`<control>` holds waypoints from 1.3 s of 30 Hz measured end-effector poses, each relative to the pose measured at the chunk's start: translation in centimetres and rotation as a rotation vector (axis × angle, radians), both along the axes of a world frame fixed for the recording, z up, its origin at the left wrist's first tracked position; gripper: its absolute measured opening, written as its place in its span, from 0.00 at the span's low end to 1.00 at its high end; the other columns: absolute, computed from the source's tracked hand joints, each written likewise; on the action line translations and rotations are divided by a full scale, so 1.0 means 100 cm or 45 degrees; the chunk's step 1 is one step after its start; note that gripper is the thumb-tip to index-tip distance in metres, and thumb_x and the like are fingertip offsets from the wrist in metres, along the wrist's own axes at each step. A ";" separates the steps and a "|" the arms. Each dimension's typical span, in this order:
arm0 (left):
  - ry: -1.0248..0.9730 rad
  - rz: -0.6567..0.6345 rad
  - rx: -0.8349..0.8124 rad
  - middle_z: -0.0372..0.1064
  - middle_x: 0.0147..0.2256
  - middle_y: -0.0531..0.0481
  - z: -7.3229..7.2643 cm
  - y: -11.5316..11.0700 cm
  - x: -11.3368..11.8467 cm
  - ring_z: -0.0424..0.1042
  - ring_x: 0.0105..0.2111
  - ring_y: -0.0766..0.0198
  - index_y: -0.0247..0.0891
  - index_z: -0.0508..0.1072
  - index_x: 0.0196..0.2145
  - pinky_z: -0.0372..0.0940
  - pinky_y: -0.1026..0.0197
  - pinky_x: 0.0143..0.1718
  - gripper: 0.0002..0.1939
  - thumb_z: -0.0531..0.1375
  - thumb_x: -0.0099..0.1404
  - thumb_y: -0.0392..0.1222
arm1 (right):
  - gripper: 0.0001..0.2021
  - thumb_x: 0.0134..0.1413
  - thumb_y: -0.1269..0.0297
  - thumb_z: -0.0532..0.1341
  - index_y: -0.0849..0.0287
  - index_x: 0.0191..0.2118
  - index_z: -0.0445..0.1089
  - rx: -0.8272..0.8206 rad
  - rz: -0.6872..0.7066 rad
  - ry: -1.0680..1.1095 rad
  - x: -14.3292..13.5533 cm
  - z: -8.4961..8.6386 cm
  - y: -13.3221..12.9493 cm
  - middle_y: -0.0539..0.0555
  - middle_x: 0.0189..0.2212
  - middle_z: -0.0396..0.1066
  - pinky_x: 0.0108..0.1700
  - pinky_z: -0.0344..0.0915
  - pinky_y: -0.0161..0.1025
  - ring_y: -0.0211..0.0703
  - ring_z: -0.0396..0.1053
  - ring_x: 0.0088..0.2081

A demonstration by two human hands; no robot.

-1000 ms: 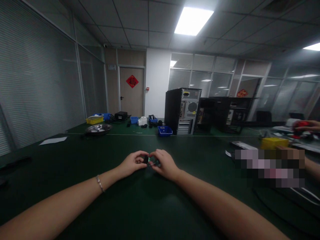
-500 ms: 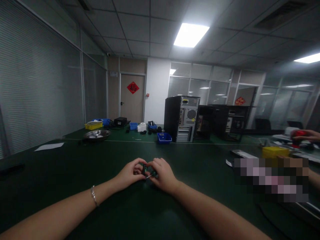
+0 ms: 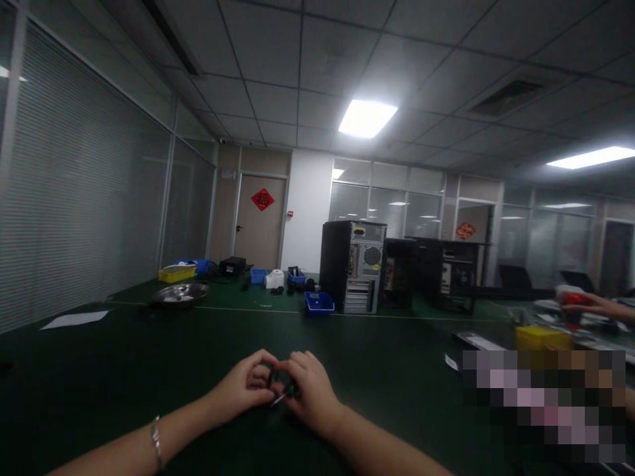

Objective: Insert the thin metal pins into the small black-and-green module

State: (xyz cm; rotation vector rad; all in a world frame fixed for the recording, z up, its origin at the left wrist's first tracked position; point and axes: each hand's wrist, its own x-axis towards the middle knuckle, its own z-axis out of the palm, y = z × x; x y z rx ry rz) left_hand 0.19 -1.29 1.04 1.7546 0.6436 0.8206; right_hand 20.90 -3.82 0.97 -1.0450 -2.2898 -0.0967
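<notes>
My left hand (image 3: 248, 383) is closed, with thumb and fingers around a small dark part (image 3: 273, 377) that shows a bit of green. Most of that part is hidden by the fingers. Right beside it, my right hand (image 3: 313, 391) curls round what looks like a small screwdriver (image 3: 280, 398). Its thin metal shaft points down and left toward my left thumb, and its dark handle is mostly covered. The fingertips of both hands meet or nearly meet above the green table (image 3: 208, 350).
A computer tower (image 3: 337, 268) stands ahead, a blue tray (image 3: 319, 303) at its foot. Far left are a metal bowl (image 3: 181, 295), a paper sheet (image 3: 74, 320) and a yellow tray (image 3: 177, 273). Rightward, a co-worker's hand (image 3: 598, 306) holds a red object near a yellow box (image 3: 543, 338).
The camera has tilted up, so the room and my hands appear lower in the picture. My hands keep nearly the same grip on the part and the screwdriver.
</notes>
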 end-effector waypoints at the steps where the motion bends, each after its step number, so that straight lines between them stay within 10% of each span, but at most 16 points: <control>1: -0.014 -0.017 -0.032 0.79 0.36 0.48 0.001 0.000 0.000 0.78 0.39 0.54 0.38 0.67 0.45 0.68 0.55 0.41 0.21 0.69 0.57 0.42 | 0.11 0.58 0.66 0.63 0.54 0.47 0.69 -0.009 0.007 0.006 0.000 0.000 0.001 0.54 0.40 0.72 0.44 0.59 0.43 0.47 0.68 0.41; 15: -0.115 0.144 -0.028 0.77 0.30 0.52 0.004 0.006 -0.003 0.76 0.32 0.58 0.38 0.69 0.42 0.67 0.56 0.38 0.19 0.64 0.62 0.54 | 0.24 0.58 0.64 0.64 0.51 0.60 0.61 -0.151 0.086 0.081 0.001 0.005 -0.002 0.51 0.39 0.74 0.43 0.65 0.38 0.46 0.72 0.40; 39: 0.086 0.332 0.272 0.73 0.41 0.48 -0.007 0.012 -0.002 0.75 0.37 0.58 0.36 0.69 0.51 0.72 0.51 0.39 0.13 0.59 0.71 0.42 | 0.13 0.64 0.57 0.58 0.55 0.51 0.68 -0.215 0.122 0.097 0.001 0.009 -0.005 0.53 0.39 0.73 0.41 0.64 0.39 0.46 0.71 0.39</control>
